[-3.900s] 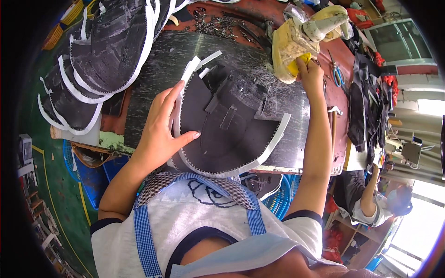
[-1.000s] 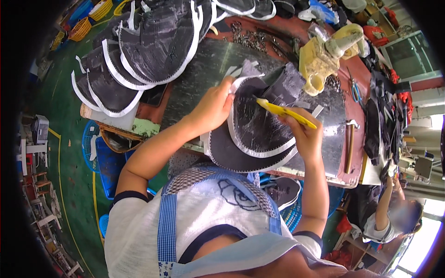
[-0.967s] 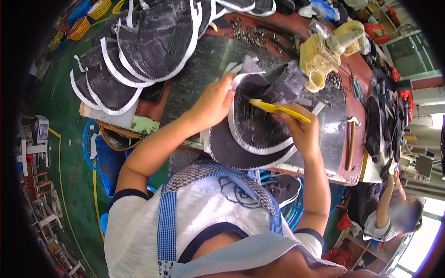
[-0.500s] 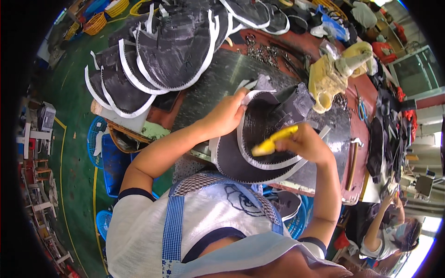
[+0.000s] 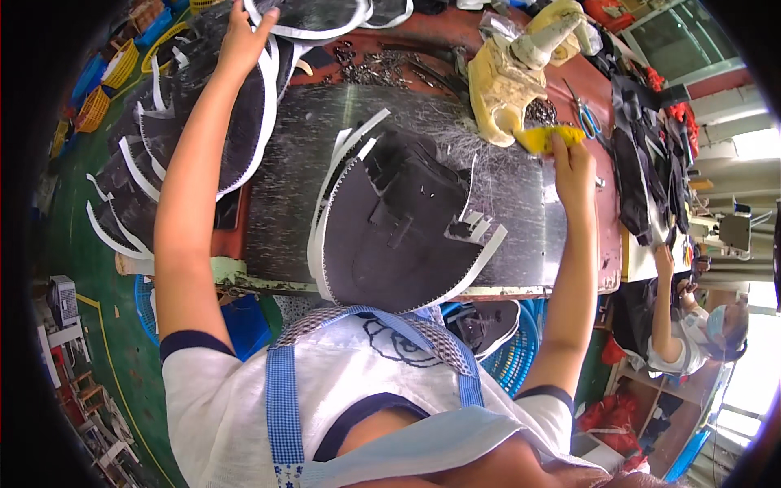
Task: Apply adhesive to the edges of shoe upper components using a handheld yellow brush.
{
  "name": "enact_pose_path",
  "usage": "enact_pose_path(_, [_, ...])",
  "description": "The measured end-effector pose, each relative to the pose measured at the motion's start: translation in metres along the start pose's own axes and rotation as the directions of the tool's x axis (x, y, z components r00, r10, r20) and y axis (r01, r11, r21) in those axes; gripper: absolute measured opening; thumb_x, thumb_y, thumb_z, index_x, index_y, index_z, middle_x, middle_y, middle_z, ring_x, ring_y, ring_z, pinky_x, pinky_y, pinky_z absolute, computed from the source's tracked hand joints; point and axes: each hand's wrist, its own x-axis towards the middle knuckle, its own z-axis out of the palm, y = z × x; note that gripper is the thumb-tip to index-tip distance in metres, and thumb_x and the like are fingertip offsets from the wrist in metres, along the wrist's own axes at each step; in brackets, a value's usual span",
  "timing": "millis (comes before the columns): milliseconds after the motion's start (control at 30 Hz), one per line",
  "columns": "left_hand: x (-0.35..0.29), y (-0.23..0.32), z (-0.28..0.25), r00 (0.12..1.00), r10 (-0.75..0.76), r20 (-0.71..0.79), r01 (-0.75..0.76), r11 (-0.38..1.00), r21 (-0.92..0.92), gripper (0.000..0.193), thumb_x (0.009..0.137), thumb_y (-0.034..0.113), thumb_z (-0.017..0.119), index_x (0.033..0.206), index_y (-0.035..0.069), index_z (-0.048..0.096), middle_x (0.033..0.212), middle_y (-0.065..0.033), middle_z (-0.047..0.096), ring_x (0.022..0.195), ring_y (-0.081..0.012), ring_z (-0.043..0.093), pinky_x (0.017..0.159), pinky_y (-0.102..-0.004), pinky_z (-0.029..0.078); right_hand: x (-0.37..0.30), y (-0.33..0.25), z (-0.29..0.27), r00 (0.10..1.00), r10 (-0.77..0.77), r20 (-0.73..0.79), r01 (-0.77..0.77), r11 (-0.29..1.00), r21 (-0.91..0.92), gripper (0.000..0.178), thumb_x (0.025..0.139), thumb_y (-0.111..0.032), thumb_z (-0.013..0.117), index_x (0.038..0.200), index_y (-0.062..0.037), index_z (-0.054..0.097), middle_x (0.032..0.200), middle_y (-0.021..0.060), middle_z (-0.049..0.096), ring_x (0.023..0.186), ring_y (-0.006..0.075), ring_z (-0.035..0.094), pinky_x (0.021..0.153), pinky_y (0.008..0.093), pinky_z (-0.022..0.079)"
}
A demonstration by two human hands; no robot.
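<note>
My left hand [image 5: 246, 42] reaches over the pile at the far left, thumb and fingers around the white edging of a black shoe upper [image 5: 317, 16]. That upper is cut off by the top of the picture. In my right hand [image 5: 573, 163] is a yellow-handled brush [image 5: 547, 138], its tip at the mouth of a cream, glue-stained plastic jug [image 5: 495, 102]. Between my arms, more black uppers [image 5: 358, 232] with white zigzag-stitched edging lie flat, overlapping, at the near edge of a dark metal plate [image 5: 281, 183].
Several more uppers [image 5: 183, 130] overlap at the left. Scissors [image 5: 587, 120] with blue handles lie right of the jug, near a heap of black strips [image 5: 639, 175]. Blue baskets [image 5: 525, 350] stand below the table edge. Another person [image 5: 691, 333] works at the right.
My left hand has moved from the middle up to the far-left pile, taking an upper with it. The right hand has carried the brush from that upper to the jug. The view has shifted.
</note>
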Motion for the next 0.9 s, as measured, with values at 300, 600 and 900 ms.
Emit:
enact_pose_path(300, [-0.254,0.143,0.053,0.44,0.244,0.864,-0.53,0.847,0.031,0.065,0.08,0.032,0.069,0.133,0.002,0.049,0.141,-0.0132,0.045,0.134,-0.0282,0.039,0.11,-0.0449,0.03,0.043,0.031,0.038,0.955,0.234,0.184,-0.271,0.94,0.208,0.034,0.098,-0.024,0.05,0.09,0.0069,0.063,0.07,0.0146,0.067,0.053,0.018,0.064,0.054,0.0291,0.051])
enact_pose_path(600, [-0.263,0.127,0.057,0.417,0.175,0.892,-0.488,0.871,0.058,0.069,0.08,0.033,0.068,0.135,-0.002,0.044,0.145,-0.0149,0.039,0.137,-0.0289,0.034,0.111,-0.0441,0.028,-0.014,-0.062,0.076,0.786,-0.163,0.596,-0.277,0.77,0.575,0.022,0.095,-0.017,0.059,0.099,0.0047,0.059,0.104,0.0108,0.064,0.087,0.0143,0.063,0.081,0.0269,0.052])
enact_pose_path(900, [-0.263,0.13,0.055,0.454,0.178,0.873,-0.449,0.892,0.052,0.069,0.078,0.035,0.07,0.131,-0.001,0.048,0.14,-0.0144,0.044,0.127,-0.0299,0.043,0.11,-0.0434,0.032,-0.005,-0.058,0.077,0.879,-0.166,0.448,-0.124,0.826,0.55,0.017,0.088,-0.013,0.069,0.091,0.0031,0.064,0.091,0.0058,0.066,0.079,0.0117,0.061,0.071,0.0241,0.049])
